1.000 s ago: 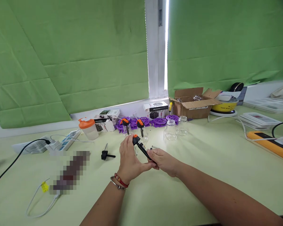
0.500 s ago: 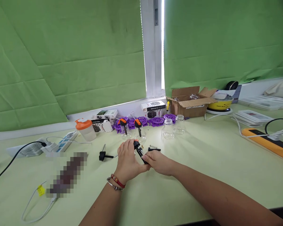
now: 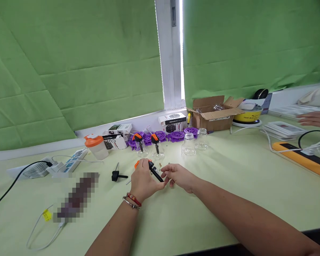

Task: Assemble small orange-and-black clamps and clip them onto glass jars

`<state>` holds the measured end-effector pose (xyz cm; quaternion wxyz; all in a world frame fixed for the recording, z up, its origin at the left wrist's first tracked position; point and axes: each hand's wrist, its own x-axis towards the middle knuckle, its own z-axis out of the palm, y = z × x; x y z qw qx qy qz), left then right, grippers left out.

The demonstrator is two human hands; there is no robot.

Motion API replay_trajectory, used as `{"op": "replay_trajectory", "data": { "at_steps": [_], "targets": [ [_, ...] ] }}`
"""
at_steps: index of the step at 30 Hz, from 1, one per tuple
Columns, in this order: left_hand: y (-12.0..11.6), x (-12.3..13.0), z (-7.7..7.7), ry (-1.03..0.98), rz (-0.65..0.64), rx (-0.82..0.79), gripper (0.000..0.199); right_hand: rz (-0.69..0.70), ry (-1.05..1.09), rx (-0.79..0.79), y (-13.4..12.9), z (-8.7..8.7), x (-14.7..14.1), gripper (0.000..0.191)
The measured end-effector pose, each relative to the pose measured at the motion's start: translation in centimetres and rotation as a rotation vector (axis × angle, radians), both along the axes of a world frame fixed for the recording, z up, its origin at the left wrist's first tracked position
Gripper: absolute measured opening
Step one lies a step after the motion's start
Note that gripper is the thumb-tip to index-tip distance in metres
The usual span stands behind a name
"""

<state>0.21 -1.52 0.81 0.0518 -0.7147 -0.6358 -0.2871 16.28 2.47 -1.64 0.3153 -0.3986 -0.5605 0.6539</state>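
Observation:
My left hand [image 3: 144, 181] is closed around a slim black part with an orange end [image 3: 156, 172], which looks like a trigger head and is held at a slant above the table. My right hand [image 3: 180, 176] is just to its right, fingers loosely bent and apart, the tips close to the part; I cannot tell whether they touch it. Small brass-coloured bits [image 3: 160, 165] lie just beyond. Left of my hands lies a black cap with a stem and tube [image 3: 118, 175]. Two similar orange-and-black heads [image 3: 155, 139] stand in clear vessels behind.
Two clear jars [image 3: 188, 145] stand behind my right hand. Purple discs [image 3: 176, 136], printed boxes [image 3: 172, 123] and an open carton [image 3: 216, 119] line the wall. An orange-lidded cup [image 3: 94, 142] is at left, an orange power strip [image 3: 304, 158] at right. Another person's hand [image 3: 316, 120] reaches in.
My right hand has loosened from the black part, its fingers now apart and covering the spring and black piece behind. Another person's hand has appeared at the right edge.

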Motion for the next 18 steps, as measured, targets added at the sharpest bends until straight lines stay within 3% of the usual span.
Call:
{"op": "replay_trajectory", "data": {
  "at_steps": [5, 8, 11, 18],
  "targets": [
    [0.2, 0.2, -0.5, 0.046, 0.014, -0.040, 0.068, 0.010, -0.024, -0.002, -0.8, 0.5, -0.3, 0.028],
    [0.3, 0.2, -0.6, 0.074, 0.030, -0.045, 0.066, 0.045, -0.086, 0.239, -1.3, 0.7, -0.4, 0.024],
    [0.3, 0.2, -0.6, 0.092, 0.022, -0.052, 0.063, -0.036, -0.173, 0.495, -1.2, 0.5, -0.4, 0.027],
    [0.2, 0.6, -0.8, 0.117, 0.035, -0.074, 0.059, -0.012, -0.323, 0.633, -0.9, -0.1, -0.4, 0.032]
  ]
}}
